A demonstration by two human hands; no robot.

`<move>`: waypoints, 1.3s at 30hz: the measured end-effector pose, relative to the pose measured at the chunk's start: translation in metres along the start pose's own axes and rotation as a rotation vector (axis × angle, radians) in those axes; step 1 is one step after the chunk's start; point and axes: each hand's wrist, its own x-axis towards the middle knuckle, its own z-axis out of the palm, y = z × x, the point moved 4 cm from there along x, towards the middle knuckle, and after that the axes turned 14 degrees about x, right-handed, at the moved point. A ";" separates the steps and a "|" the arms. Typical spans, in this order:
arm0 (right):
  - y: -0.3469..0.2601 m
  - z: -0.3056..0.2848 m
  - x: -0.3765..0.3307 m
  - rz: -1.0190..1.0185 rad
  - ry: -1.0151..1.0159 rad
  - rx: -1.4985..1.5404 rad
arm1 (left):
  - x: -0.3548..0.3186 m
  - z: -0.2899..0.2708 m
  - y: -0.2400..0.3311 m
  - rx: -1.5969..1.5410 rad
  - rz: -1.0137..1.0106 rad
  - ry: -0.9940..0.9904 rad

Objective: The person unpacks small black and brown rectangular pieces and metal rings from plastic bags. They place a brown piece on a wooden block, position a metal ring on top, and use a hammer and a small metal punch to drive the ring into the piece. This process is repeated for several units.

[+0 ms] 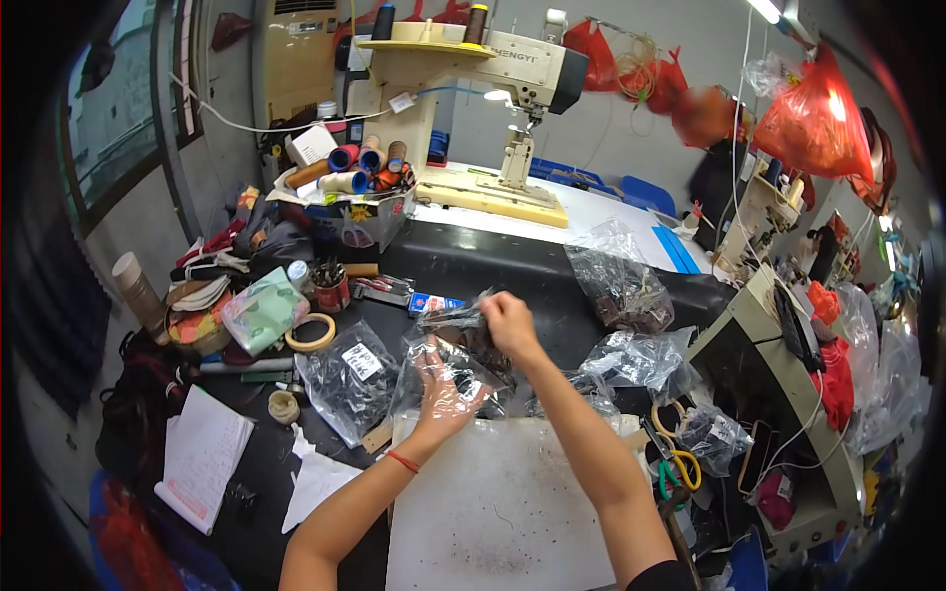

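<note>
Working at a flat, dark-specked white board's (498,512) far edge. Supporting a glossy, crinkled clear plastic bag (463,337) there with the spread left hand (448,397). Pinching the bag's gathered upper edge in the curled right hand (509,323). Facing a smooth black surface (453,254), then an angular cream sewing machine (517,71).

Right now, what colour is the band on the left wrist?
Orange-red wristband; the head view shows it best.

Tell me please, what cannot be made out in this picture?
All in the head view:
The crinkled clear plastic bag in hand: its inside obscured by glare and folds.
The bare right hand: fingertips hidden behind its own knuckles.
The white paper notebook: handwriting too small.
The black fabric sleeve: cut off by the lower edge.
</note>
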 end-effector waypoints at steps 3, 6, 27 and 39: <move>-0.106 -0.019 -0.040 -0.496 0.016 0.076 | -0.016 -0.015 0.005 -0.310 0.062 0.131; -0.170 -0.063 -0.094 -0.955 0.081 -0.242 | -0.054 -0.023 0.056 -0.967 -0.085 -0.123; -0.230 -0.068 -0.152 -1.140 -0.127 -0.275 | -0.102 -0.032 0.029 -0.028 0.250 -0.009; -0.271 -0.090 -0.077 -1.617 0.401 -0.304 | -0.129 -0.065 0.028 -0.022 0.385 -0.174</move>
